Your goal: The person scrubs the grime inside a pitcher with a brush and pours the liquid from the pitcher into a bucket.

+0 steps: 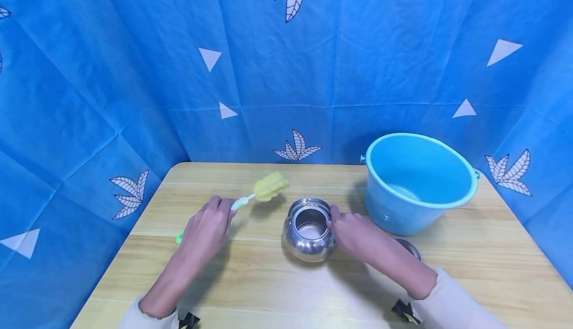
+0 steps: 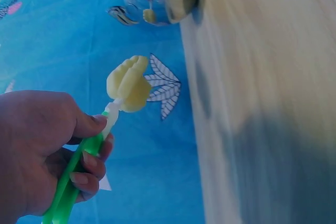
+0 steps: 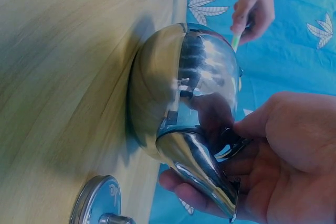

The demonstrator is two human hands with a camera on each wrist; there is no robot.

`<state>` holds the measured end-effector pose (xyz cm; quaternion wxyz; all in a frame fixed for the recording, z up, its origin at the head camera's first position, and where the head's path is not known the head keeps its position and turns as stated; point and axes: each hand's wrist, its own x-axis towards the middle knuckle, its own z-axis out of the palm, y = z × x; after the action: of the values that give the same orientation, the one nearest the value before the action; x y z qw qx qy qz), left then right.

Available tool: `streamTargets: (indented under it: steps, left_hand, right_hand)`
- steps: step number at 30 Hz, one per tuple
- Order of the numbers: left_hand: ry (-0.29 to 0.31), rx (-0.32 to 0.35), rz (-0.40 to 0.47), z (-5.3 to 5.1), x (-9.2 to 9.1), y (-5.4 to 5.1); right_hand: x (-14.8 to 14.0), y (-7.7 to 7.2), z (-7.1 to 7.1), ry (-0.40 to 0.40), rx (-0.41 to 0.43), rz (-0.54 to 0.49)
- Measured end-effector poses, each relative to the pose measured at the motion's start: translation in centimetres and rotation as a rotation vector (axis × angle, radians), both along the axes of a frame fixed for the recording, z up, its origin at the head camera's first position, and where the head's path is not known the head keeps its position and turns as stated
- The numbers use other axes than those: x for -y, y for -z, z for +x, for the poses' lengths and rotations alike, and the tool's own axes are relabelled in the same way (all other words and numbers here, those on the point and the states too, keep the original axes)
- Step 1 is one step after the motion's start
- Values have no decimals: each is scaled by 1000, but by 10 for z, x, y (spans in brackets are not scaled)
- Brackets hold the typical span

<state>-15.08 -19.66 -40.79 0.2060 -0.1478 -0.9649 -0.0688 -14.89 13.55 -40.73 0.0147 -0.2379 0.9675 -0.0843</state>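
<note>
In the head view my left hand (image 1: 208,227) grips a sponge brush (image 1: 270,186) by its handle, the yellow sponge head raised above the table. The left wrist view shows fingers and thumb wrapped round its green handle (image 2: 79,169). A shiny steel kettle (image 1: 309,249) stands upright and uncovered on the table, right of the sponge. My right hand (image 1: 355,234) holds the kettle at its right side. Seen from the right wrist, the fingers curl around its spout (image 3: 197,166), with the thumb by the rim. The sponge and kettle are apart.
A light blue bucket (image 1: 394,214) stands at the back right of the wooden table (image 1: 268,294). The kettle's steel lid (image 3: 102,203) lies near the bucket, partly hidden by my right forearm in the head view. Blue patterned cloth (image 1: 286,70) hangs behind and at both sides.
</note>
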Motion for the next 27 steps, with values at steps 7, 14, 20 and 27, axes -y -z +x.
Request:
streamTargets:
  steps: [7, 14, 20, 27]
  left_hand:
    - [39, -52, 2, 8, -3, -7]
    - [54, -57, -31, 13, -5, -12]
    - [85, -55, -49, 15, -5, -16]
    - [164, -33, -64, 17, -6, -21]
  right_hand:
    - [0, 2, 0, 3, -22, -15]
    - [1, 1, 0, -2, -23, -4]
    - [1, 0, 2, -2, -32, -13]
    - [1, -1, 1, 2, -19, -7]
